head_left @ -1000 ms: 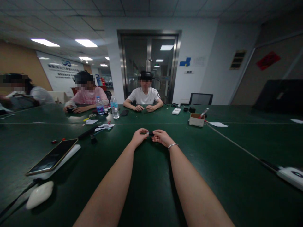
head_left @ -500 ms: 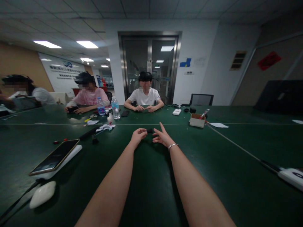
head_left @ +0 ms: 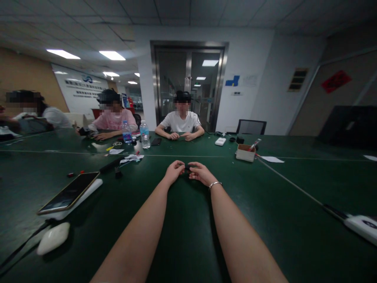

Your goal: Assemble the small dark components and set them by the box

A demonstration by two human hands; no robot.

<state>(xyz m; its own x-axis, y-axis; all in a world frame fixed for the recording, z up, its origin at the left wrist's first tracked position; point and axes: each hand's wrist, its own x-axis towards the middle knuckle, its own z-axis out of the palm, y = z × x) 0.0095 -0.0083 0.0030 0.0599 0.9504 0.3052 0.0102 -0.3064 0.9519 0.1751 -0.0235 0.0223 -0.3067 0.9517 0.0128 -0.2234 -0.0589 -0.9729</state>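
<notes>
A small black object [head_left: 187,167], too small and dark to name, is held between my hands above the green table [head_left: 188,220]. My left hand [head_left: 176,171] pinches it from the left, thumb and fingers together. From the right, my right hand [head_left: 200,173] closes its fingertips on the other end; a silver bracelet [head_left: 216,184] circles that wrist. My fingers cover most of the object's two ends.
To the left lie a phone [head_left: 70,192] on a white object, a white mouse-shaped item [head_left: 53,238] and paper scraps [head_left: 131,158]. Two bottles [head_left: 145,134] stand farther back. A small box [head_left: 245,153] and a white power strip [head_left: 361,228] are at right. Several people sit opposite.
My right hand's fingers, spread with the index finger raised before, have come down and closed on the black object. My left hand keeps its pinch.
</notes>
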